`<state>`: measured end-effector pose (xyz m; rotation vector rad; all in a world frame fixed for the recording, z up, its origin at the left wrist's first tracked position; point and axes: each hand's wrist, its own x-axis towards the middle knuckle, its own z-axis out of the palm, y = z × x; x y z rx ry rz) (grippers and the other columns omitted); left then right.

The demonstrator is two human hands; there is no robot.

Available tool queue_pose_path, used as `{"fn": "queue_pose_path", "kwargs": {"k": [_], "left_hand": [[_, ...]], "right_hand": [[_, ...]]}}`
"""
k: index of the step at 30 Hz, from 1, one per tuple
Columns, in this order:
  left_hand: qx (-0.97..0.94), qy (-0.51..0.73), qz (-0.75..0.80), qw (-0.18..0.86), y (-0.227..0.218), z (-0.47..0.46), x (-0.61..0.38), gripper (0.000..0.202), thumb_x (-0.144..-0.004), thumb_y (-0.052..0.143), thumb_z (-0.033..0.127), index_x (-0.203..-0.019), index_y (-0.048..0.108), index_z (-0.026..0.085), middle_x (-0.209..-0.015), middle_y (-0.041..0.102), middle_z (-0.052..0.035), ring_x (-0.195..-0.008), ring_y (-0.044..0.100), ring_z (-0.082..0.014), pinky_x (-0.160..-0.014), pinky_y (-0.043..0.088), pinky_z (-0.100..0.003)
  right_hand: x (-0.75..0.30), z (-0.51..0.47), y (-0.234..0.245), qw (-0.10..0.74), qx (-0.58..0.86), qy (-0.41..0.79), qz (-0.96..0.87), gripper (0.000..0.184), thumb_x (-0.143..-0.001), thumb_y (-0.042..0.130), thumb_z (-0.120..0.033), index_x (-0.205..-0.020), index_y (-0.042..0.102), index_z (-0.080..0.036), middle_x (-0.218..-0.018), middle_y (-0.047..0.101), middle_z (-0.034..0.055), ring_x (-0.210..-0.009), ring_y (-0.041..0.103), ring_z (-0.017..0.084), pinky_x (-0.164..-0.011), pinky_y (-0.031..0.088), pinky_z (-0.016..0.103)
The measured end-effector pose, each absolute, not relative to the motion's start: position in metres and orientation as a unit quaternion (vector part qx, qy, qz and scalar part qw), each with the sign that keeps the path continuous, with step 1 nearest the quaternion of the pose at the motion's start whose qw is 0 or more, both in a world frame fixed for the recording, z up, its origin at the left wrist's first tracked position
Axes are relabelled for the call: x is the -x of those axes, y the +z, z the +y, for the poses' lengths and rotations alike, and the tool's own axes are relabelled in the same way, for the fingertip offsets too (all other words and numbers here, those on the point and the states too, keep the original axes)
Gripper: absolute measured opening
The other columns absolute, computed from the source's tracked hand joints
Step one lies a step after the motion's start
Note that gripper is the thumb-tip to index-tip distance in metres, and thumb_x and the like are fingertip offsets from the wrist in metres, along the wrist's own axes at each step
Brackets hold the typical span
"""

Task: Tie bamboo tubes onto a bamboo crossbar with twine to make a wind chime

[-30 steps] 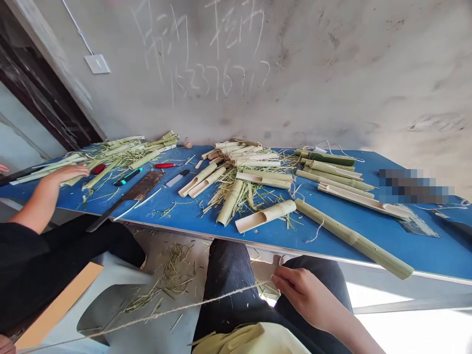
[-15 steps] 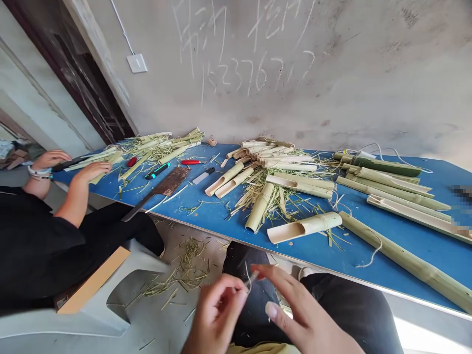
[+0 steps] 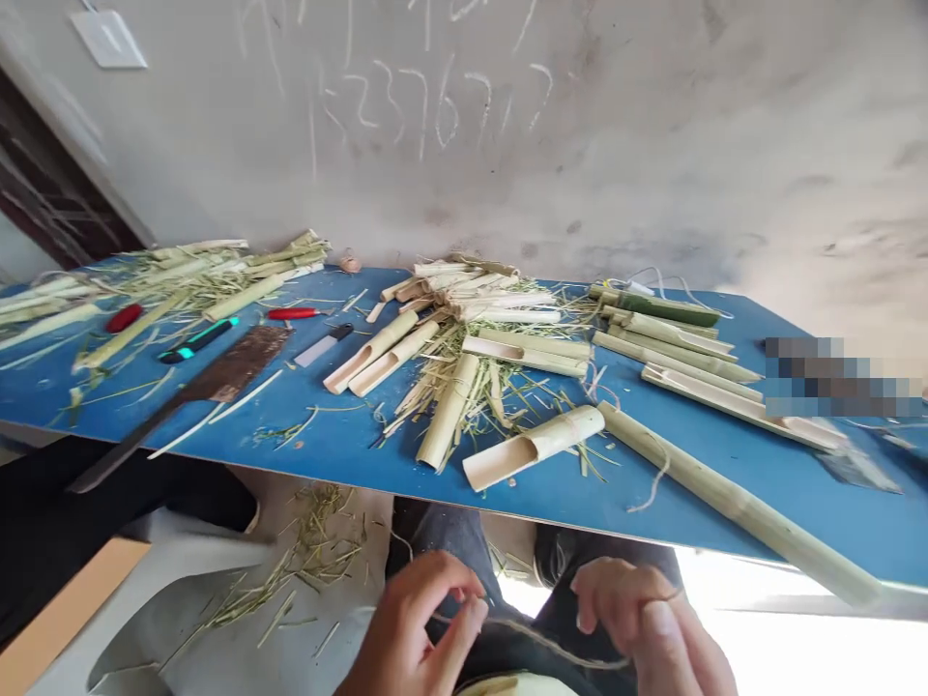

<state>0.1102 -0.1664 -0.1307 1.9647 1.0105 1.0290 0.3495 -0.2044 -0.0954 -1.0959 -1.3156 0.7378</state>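
Note:
Both my hands are low in front of my lap, below the edge of the blue table (image 3: 340,445). My left hand (image 3: 413,628) pinches a thin brown twine (image 3: 536,640) between thumb and fingers. The twine runs right to my right hand (image 3: 638,619), whose fingers are curled round it. On the table just above lies a short cut bamboo tube (image 3: 533,447) with a slanted open end, and a long green bamboo pole (image 3: 732,503) reaches toward the right front edge.
Split bamboo pieces and grass shavings (image 3: 471,348) pile up mid-table. A rusty cleaver (image 3: 210,382), a green-handled knife (image 3: 195,340) and a red-handled tool (image 3: 290,313) lie at left. More green poles (image 3: 674,338) sit at right. A person in black (image 3: 43,541) sits at left on a grey chair (image 3: 181,599).
My hands have dropped lower and moved slightly apart, with the twine now stretched between them. The view swung right, and the other person's hands have left the picture.

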Motion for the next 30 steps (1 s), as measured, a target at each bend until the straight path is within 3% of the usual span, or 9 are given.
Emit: {"fn": "queue_pose_path", "kwargs": {"k": [5,9,13,17,22,24,26,30], "left_hand": [[-0.83,0.414,0.313,0.202,-0.097,-0.128,-0.121,0.013,-0.102,0.058,0.012,-0.103,0.065,0.024,-0.092,0.072,-0.0005,-0.086,0.069,-0.0149,-0.082,0.052,-0.025],[-0.856,0.408,0.314,0.04,-0.084,-0.095,-0.147,0.012,-0.104,0.063,0.023,-0.116,0.065,0.023,-0.106,0.073,-0.0056,-0.099,0.069,-0.0226,-0.092,0.049,-0.036],[-0.851,0.371,0.367,-0.06,-0.078,-0.081,-0.177,0.033,-0.105,0.064,0.039,-0.132,0.061,0.02,-0.124,0.071,-0.0125,-0.111,0.067,-0.0305,-0.096,0.047,-0.044],[-0.873,0.338,0.345,-0.067,-0.078,-0.082,-0.198,0.026,-0.105,0.061,0.03,-0.13,0.064,0.022,-0.124,0.072,-0.01,-0.108,0.068,-0.0292,-0.096,0.047,-0.045],[-0.858,0.352,0.371,-0.051,-0.085,-0.073,-0.202,0.027,-0.105,0.056,0.014,-0.127,0.067,0.024,-0.118,0.073,-0.0066,-0.1,0.07,-0.024,-0.087,0.052,-0.038],[-0.843,0.37,0.389,-0.037,-0.089,-0.07,-0.201,0.027,-0.105,0.057,0.014,-0.128,0.067,0.023,-0.118,0.072,-0.0068,-0.098,0.07,-0.0231,-0.086,0.053,-0.036],[-0.834,0.379,0.4,-0.033,-0.092,-0.07,-0.199,0.026,-0.104,0.058,0.015,-0.127,0.067,0.024,-0.119,0.071,-0.0066,-0.096,0.07,-0.0227,-0.085,0.053,-0.036],[-0.836,0.383,0.391,-0.04,-0.095,-0.072,-0.199,0.024,-0.104,0.059,0.018,-0.126,0.067,0.024,-0.118,0.072,-0.0068,-0.098,0.071,-0.0234,-0.086,0.052,-0.038]], "right_hand": [[-0.39,-0.207,-0.072,0.683,0.474,0.227,-0.508,0.037,-0.111,0.049,-0.039,-0.079,0.058,-0.022,-0.068,0.058,0.0018,-0.065,0.061,0.018,-0.059,0.053,0.029],[-0.426,-0.223,-0.072,0.655,0.54,0.18,-0.498,0.037,-0.11,0.05,-0.045,-0.082,0.061,-0.023,-0.061,0.053,0.0001,-0.059,0.059,0.018,-0.055,0.052,0.029],[-0.457,-0.229,-0.076,0.534,0.66,0.102,-0.519,0.038,-0.106,0.056,-0.055,-0.091,0.069,-0.023,-0.077,0.066,0.0054,-0.066,0.061,0.018,-0.056,0.05,0.028],[-0.472,-0.198,-0.058,0.372,0.676,0.109,-0.626,0.035,-0.104,0.058,-0.055,-0.102,0.075,-0.024,-0.088,0.076,0.0087,-0.071,0.068,0.021,-0.057,0.052,0.028],[-0.464,-0.13,-0.032,0.102,0.697,0.04,-0.709,0.031,-0.109,0.048,-0.035,-0.118,0.077,-0.029,-0.107,0.082,0.0077,-0.086,0.077,0.025,-0.065,0.049,0.029],[-0.46,-0.109,-0.028,-0.008,0.705,-0.018,-0.709,0.033,-0.11,0.043,-0.028,-0.116,0.076,-0.028,-0.101,0.082,0.0085,-0.085,0.078,0.026,-0.063,0.044,0.029],[-0.461,-0.095,-0.028,-0.06,0.696,-0.046,-0.714,0.032,-0.11,0.042,-0.026,-0.107,0.074,-0.023,-0.093,0.081,0.0106,-0.079,0.077,0.026,-0.062,0.039,0.028],[-0.469,-0.08,-0.031,-0.069,0.667,-0.062,-0.739,0.03,-0.109,0.043,-0.023,-0.1,0.071,-0.016,-0.086,0.077,0.0168,-0.078,0.075,0.027,-0.063,0.036,0.03]]}}
